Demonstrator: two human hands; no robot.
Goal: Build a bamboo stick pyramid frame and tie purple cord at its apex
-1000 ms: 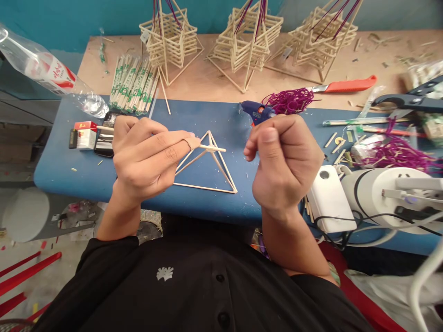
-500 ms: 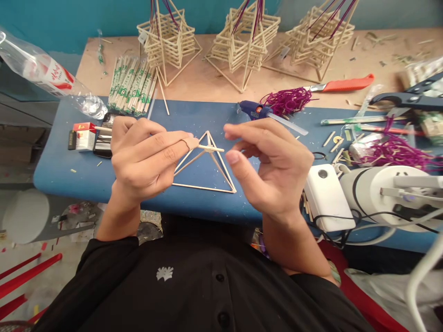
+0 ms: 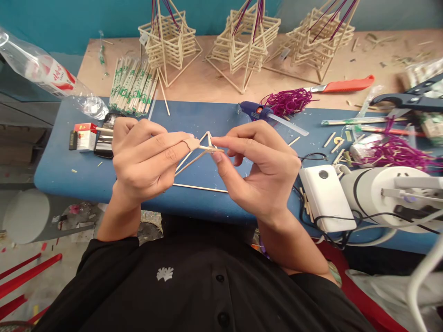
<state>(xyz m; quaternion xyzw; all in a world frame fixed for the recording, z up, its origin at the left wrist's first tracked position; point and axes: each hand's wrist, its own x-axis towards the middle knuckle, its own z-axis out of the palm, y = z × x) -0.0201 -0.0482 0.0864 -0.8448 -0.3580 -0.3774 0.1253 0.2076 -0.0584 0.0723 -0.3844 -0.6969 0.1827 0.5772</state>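
Observation:
My left hand is closed around a thin wooden stick, whose end pokes out past the fingertips. My right hand pinches the tip of that stick between thumb and forefinger. Below and behind the fingers a pyramid-shaped frame of wooden sticks stands on the blue mat. The right hand hides the frame's right side. Whether the held stick touches the frame's top, I cannot tell.
Behind are a blue glue gun, purple cord, an orange-handled knife and three stick lanterns. Wrapped chopsticks and a plastic bottle lie left. A white power bank and power strip sit right.
My right hand has moved left and closed its thumb and forefinger on the stick's end. My left hand has stayed nearly still, holding the stick.

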